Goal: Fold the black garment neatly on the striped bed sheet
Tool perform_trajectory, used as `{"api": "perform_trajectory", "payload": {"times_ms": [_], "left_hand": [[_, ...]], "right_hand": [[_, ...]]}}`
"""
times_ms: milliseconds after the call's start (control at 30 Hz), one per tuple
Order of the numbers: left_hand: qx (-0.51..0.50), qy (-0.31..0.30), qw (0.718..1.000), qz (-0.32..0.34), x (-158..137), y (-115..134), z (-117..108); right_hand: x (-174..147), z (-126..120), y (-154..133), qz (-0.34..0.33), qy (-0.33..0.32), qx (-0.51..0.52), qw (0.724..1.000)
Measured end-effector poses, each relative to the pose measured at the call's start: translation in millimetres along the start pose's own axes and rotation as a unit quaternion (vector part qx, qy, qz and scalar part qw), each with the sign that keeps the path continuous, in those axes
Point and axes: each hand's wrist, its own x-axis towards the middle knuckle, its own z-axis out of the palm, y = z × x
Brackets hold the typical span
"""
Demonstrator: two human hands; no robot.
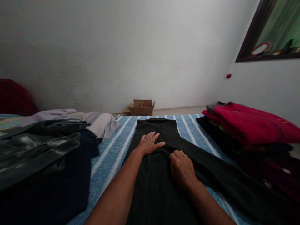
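Observation:
A pair of dark trousers point(159, 184) lies spread on a blue and white striped cloth point(110, 162). Its waistband points away from me; one leg runs towards me and the other slants out to the right. Flat on the fabric just below the waistband rests my left hand point(150, 144), fingers spread. Close by on the right, my right hand point(182, 167) is closed on the trousers where the two legs part. The fingertips of that hand are hidden underneath.
Folded clothes with a bright red garment point(253, 122) on top are stacked at the right. On the left lie a shiny dark garment point(35, 153), navy cloth point(77, 175) and pale clothing point(100, 123). An open cardboard box point(141, 109) stands by the wall beyond the far edge.

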Motion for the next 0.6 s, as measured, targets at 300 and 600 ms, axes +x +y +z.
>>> {"api": "perform_trajectory", "payload": {"times_ms": [300, 600], "left_hand": [[0.004, 0.008, 1.0, 0.003, 1.6, -1.4, 2.1], [0.005, 0.006, 1.0, 0.003, -0.2, -0.2, 0.2]], "right_hand": [[0.3, 0.9, 0.7, -0.001, 0.002, -0.002, 1.0], [0.3, 2.4, 1.3, -0.004, 0.008, -0.003, 1.0]]}}
